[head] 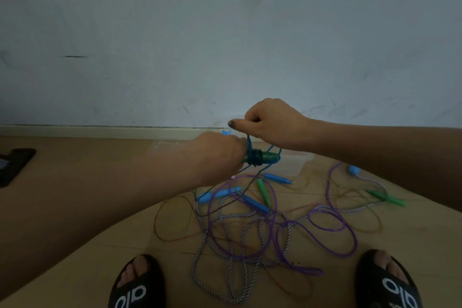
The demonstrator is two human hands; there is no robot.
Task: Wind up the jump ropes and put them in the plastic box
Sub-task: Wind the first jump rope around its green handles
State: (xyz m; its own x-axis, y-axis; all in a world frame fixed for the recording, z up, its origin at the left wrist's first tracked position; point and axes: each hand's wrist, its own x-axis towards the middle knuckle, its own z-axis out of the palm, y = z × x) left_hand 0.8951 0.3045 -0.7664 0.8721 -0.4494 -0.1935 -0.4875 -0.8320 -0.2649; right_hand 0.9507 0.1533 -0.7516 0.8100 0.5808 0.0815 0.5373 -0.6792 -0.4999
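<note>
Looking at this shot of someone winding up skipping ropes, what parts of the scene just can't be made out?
- Plastic box: head view, clear and dim, mostly behind the right hand and forearm; its contents cannot be told.
- Green handles: near end hidden inside the left hand.
- Dark object at the left edge: cut off, unidentifiable.
- Rope pile: too tangled to count ropes.
- Slippers: cut off by the bottom edge.

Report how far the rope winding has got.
Done: nothing clearly boxed; the clear plastic box is too faint to judge. In hand: left hand grips the green handles while right hand pinches the blue cord, several turns on. Left: the purple rope, striped rope and other loose ropes on the floor.
</note>
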